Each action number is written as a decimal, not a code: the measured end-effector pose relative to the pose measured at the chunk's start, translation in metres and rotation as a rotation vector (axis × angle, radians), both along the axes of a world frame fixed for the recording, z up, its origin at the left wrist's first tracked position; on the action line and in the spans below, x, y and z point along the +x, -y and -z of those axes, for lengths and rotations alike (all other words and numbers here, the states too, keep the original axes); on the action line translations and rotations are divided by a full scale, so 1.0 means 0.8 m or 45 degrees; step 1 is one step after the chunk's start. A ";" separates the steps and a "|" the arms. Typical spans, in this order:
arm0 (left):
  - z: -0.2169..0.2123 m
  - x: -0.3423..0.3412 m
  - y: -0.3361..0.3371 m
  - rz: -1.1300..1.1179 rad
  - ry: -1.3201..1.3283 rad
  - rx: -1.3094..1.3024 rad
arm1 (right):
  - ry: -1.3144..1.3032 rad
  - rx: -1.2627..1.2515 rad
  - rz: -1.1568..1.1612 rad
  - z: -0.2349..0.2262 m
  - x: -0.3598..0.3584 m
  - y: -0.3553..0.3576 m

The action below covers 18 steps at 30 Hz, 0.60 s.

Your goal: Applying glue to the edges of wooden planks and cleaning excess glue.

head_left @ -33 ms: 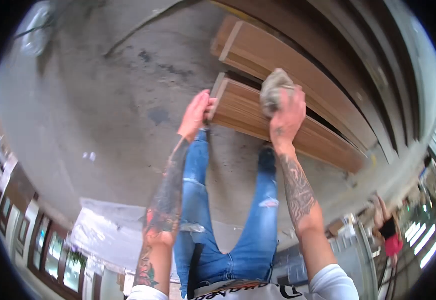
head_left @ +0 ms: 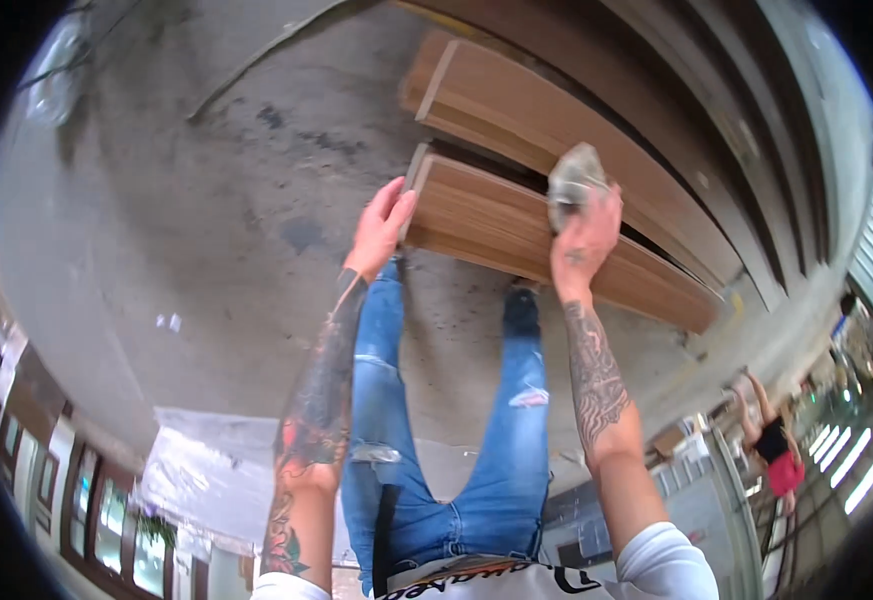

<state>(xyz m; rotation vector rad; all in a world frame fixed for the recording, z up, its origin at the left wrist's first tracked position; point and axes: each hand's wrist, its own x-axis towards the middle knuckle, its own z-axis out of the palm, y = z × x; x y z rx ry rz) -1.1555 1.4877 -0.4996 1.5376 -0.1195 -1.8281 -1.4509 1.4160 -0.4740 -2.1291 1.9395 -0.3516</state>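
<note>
A long wood-grain board [head_left: 486, 215] with a pale end edge lies across in front of my legs. My left hand [head_left: 380, 232] is at its left end, with the fingers closed round the end edge. My right hand [head_left: 588, 240] grips a crumpled, greyish-beige rag [head_left: 574, 180] against the board's upper side, right of its middle. The hand hides part of the rag and of the board beneath. Just beyond lies a second wood-grain board [head_left: 516, 100], with a dark gap between the two.
Several long dark brown panels [head_left: 696, 120] stretch along the far right. A thin strip [head_left: 266, 55] lies on the stained concrete floor [head_left: 226, 220]. Clear plastic sheeting [head_left: 216, 465] is at the lower left. A person [head_left: 776, 450] in a pink garment is off to the right.
My right hand and the rag have moved a little to the right along the board. My left hand stays at the board's end. The whole view has shifted slightly.
</note>
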 end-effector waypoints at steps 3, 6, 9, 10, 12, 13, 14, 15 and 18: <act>0.007 -0.012 0.016 0.649 0.912 -0.253 | -0.001 0.027 0.555 0.003 -0.172 -0.037; 0.013 -0.047 0.029 0.531 0.894 -0.103 | 0.932 0.108 1.324 -0.024 -0.374 -0.089; -0.042 -0.067 0.032 0.479 1.104 0.057 | 1.333 0.276 2.006 -0.033 -0.432 -0.132; -0.065 -0.056 0.031 0.448 1.125 0.189 | 1.378 0.335 2.201 -0.023 -0.425 -0.129; -0.093 -0.056 0.010 0.227 1.272 0.059 | 1.620 0.309 2.371 -0.002 -0.441 -0.124; -0.097 -0.070 -0.011 0.067 1.298 -0.065 | 1.612 0.304 2.383 0.004 -0.468 -0.133; -0.124 -0.082 -0.014 0.103 1.396 0.027 | 1.708 0.153 2.359 0.008 -0.490 -0.143; -0.128 -0.089 -0.028 0.037 1.465 -0.078 | 1.795 -0.004 2.325 0.009 -0.514 -0.151; -0.180 -0.094 -0.045 -0.105 1.590 -0.299 | 1.953 -0.003 2.207 0.003 -0.530 -0.182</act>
